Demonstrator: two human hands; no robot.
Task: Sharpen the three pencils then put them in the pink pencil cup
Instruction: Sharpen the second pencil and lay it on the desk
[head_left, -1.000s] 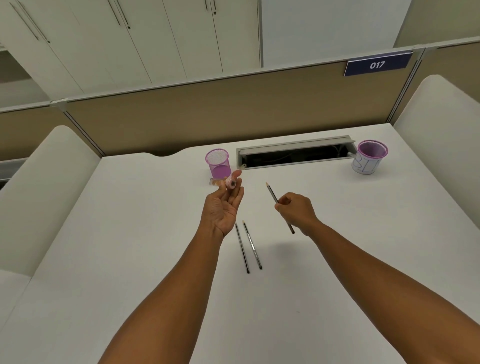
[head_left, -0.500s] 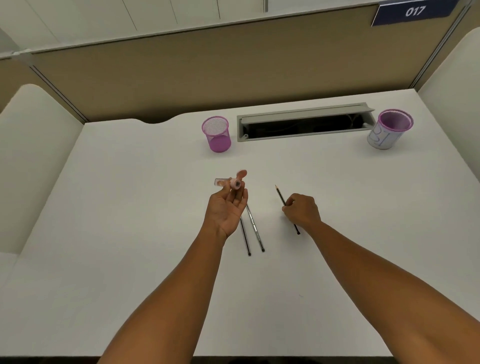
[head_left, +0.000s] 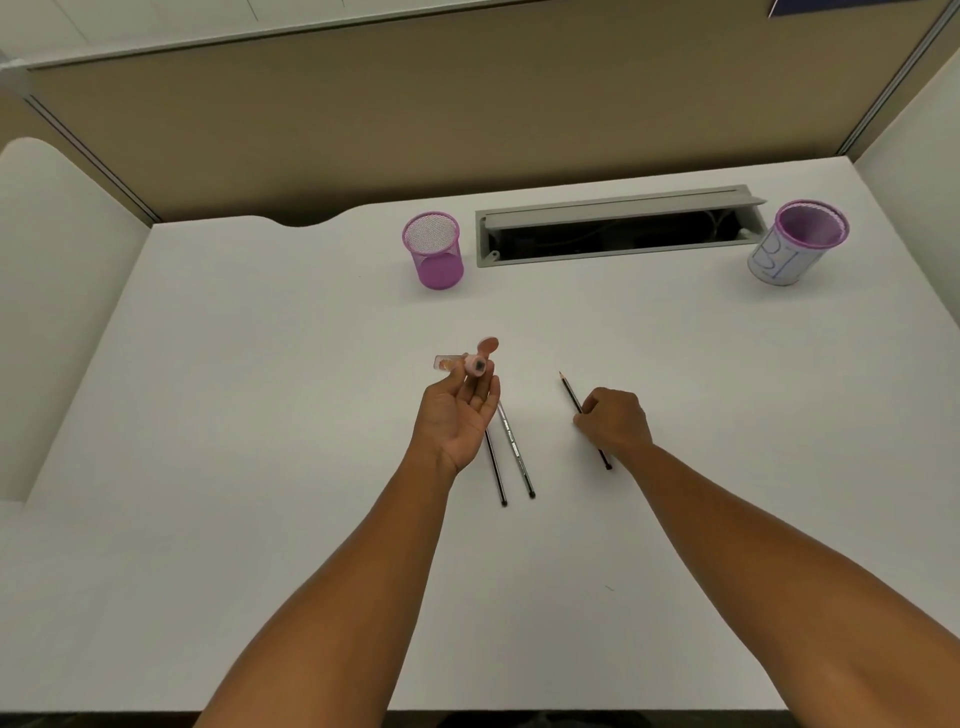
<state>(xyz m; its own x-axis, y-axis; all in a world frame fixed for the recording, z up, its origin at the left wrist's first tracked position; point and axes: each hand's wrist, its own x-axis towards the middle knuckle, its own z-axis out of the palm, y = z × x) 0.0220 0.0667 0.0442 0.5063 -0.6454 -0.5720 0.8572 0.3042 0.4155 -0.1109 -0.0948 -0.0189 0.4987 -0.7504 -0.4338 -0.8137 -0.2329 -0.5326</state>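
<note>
I'm holding my left hand palm-up, fingertips pinching a small sharpener, fingers pointing toward 12 o'clock. My right hand is curling knuckles-up around a pencil, forearm reaching in from 4 o'clock.

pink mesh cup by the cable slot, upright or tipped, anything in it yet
Upright and empty. The pink mesh cup stands on its base on the desk, mouth up, and only bare mesh shows inside. No pencil is in it.
</note>
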